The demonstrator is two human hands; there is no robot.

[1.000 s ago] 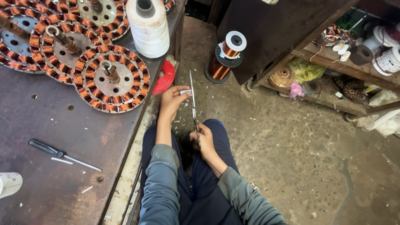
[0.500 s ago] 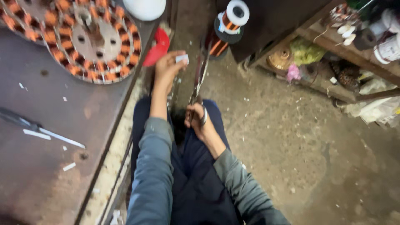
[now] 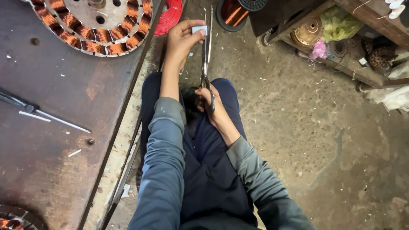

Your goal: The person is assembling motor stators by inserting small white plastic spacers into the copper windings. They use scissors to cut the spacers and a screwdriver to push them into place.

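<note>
since the earlier frame the view has dropped closer and steadied; the left hand [image 3: 181, 40] has stretched further out in front of the knees and the white piece now sits clear at its fingertips.

left hand: thumb and forefinger closed in a pinch on a small white strip [image 3: 199, 29], the other fingers curled loosely. the strip stands just beside the blades, on their left, seemingly touching them.

right hand [image 3: 207, 99]: closed through the loops of long scissors [image 3: 206, 51], blades pointing away from the body and nearly together — cannot tell whether a sliver of gap remains at the tips.

surroundings: to the left of the left hand, the bench [image 3: 55, 127] edge with a copper-wound stator [image 3: 96, 25] and a red wire coil [image 3: 169, 17] hanging over the corner; a screwdriver [image 3: 38, 111] lies well to the left of the forearm. beyond the scissor tips, a copper wire spool [image 3: 232, 10] on the floor.

risks, as judged:
- fingertips sit just beside the blades; a closing cut could nick the thumb if the pinch creeps right.
- strip is small and held by one end only — it may twist between the blades and fold instead of shearing.
- offcut would drop onto the littered floor and be hard to find.
- red coil lies near the left hand; a wide elbow move could snag it.
</note>
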